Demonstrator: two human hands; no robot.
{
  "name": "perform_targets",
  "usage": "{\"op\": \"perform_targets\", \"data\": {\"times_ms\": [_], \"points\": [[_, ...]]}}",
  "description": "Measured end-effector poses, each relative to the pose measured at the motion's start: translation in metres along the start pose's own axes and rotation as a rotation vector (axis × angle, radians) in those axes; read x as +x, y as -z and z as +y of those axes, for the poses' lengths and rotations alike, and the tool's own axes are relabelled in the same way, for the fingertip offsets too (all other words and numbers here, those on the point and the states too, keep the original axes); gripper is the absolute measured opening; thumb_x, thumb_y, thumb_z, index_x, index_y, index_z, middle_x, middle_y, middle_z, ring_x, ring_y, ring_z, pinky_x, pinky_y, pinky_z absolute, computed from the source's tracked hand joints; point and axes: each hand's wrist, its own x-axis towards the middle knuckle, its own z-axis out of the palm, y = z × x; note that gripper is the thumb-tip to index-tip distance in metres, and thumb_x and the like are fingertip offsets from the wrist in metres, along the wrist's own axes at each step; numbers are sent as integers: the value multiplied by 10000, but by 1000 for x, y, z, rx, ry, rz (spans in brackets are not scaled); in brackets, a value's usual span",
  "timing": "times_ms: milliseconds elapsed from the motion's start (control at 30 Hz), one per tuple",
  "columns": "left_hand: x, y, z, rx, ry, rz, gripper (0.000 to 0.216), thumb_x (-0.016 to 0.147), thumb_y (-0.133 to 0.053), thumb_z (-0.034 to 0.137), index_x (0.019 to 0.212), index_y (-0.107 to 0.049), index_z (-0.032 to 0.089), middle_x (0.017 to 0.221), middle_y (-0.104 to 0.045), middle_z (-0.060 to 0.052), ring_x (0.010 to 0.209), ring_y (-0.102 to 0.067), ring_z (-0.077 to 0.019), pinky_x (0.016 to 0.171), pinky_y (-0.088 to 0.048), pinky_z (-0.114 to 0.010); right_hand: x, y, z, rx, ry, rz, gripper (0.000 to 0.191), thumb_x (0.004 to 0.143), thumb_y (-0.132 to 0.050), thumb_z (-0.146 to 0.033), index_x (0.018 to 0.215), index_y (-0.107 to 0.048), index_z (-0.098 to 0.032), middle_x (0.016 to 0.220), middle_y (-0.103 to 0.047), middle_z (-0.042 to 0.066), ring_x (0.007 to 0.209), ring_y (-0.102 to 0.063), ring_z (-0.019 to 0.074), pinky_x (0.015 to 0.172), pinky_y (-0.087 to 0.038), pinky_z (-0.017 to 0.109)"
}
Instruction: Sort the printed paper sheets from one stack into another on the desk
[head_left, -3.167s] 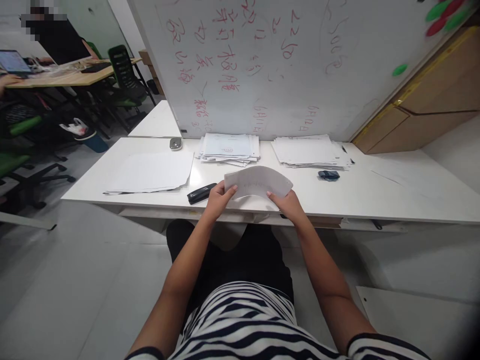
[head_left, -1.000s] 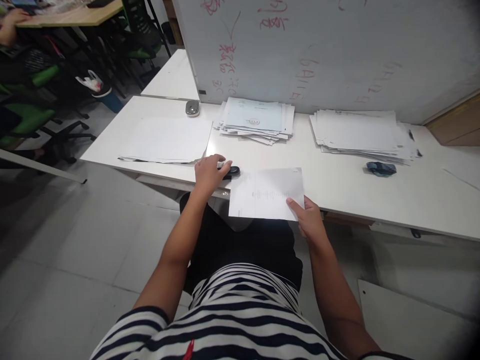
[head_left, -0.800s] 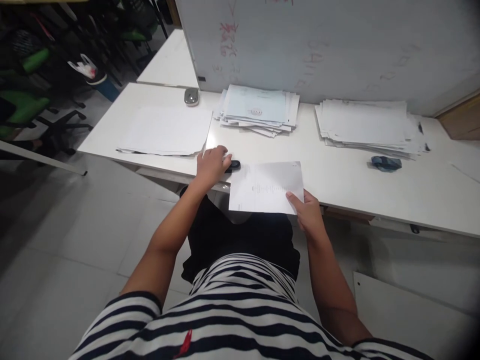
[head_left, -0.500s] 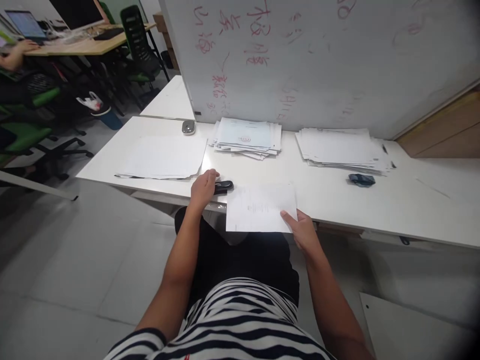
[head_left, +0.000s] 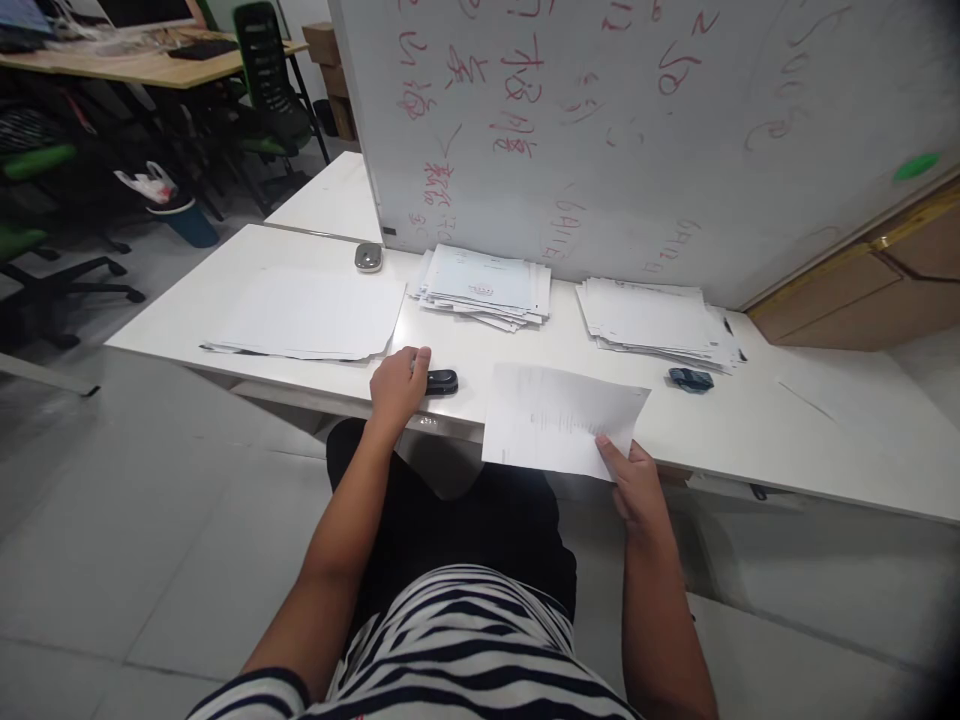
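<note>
My left hand (head_left: 398, 384) is closed over a black stapler (head_left: 440, 381) lying near the front edge of the white table (head_left: 750, 425). Only the stapler's right end shows past my fingers. My right hand (head_left: 636, 484) pinches the lower right corner of a thin set of white printed sheets (head_left: 559, 419), held just above the table's front edge and tilted slightly.
A flat spread of paper (head_left: 307, 315) lies at the left, two paper stacks (head_left: 484, 288) (head_left: 654, 320) sit against the whiteboard (head_left: 600, 120). A small grey object (head_left: 368, 258) and a dark clip (head_left: 691, 378) rest on the table. Desks and green chairs (head_left: 262, 90) stand far left.
Both hands held the sheets at first. My left hand then let go and closed on the stapler. My right hand has since shifted the sheets a little to the right.
</note>
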Motion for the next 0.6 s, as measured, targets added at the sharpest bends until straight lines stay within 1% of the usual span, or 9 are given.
{"op": "perform_targets", "data": {"times_ms": [100,200,300,367,433,467,500,533,600], "points": [[0,-1,0,7,2,9,614,929,-100,600,935,-589,228,881,-654,-82,857,-571,-240,624,-286,-307,1,-13,-15,19,30,-13,509,683,-748,-479,1100,-663,-199,1071,-719,70,920,-686,261,859,-549,416],[0,-2,0,18,5,11,601,931,-118,596,929,-590,223,885,-659,-89,863,-577,-244,623,-286,-307,16,-38,-42,27,144,-74,536,706,-711,-511,1136,-641,-199,1076,-713,76,969,-670,271,861,-543,419],[1,-1,1,41,21,22,596,932,-127,595,912,-590,221,872,-661,-90,846,-585,-240,614,-284,-304,52,-78,-74,20,291,-168,533,731,-667,-535,1154,-620,-215,1127,-689,67,1016,-645,260,852,-537,392],[1,-1,2,63,34,33,592,932,-132,594,894,-590,221,851,-659,-87,829,-589,-236,609,-283,-301,88,-112,-93,-9,327,-185,512,742,-634,-537,1136,-613,-211,1107,-690,60,989,-646,246,807,-545,366],[0,0,2,70,34,41,587,933,-135,592,882,-589,223,837,-658,-82,820,-591,-232,605,-281,-298,125,-147,-108,-100,343,-150,480,792,-557,-495,1146,-594,-174,1117,-679,79,971,-642,233,811,-538,363],[0,0,2,66,31,44,584,934,-137,592,881,-589,226,835,-659,-78,816,-592,-230,603,-280,-297,141,-164,-114,-197,380,-92,460,827,-498,-451,1165,-578,-150,1132,-670,98,983,-633,225,848,-520,364],[-1,0,2,58,28,47,582,934,-138,591,882,-589,228,837,-659,-76,812,-593,-228,601,-280,-296,156,-179,-118,-345,401,-42,447,847,-456,-413,1179,-566,-134,1148,-658,118,1012,-617,227,887,-498,376],[-1,1,2,50,28,47,580,934,-139,591,883,-589,228,840,-660,-74,809,-594,-226,598,-281,-296,167,-192,-121,-478,406,16,449,854,-431,-396,1187,-556,-122,1160,-646,141,1046,-596,245,926,-468,414],[-2,2,2,38,34,44,577,934,-147,589,880,-592,226,841,-660,-73,805,-597,-224,596,-289,-296,182,-208,-120,-600,404,91,494,838,-462,-379,1237,-512,-93,1227,-590,200,1180,-497,316,1025,-335,546]]}}
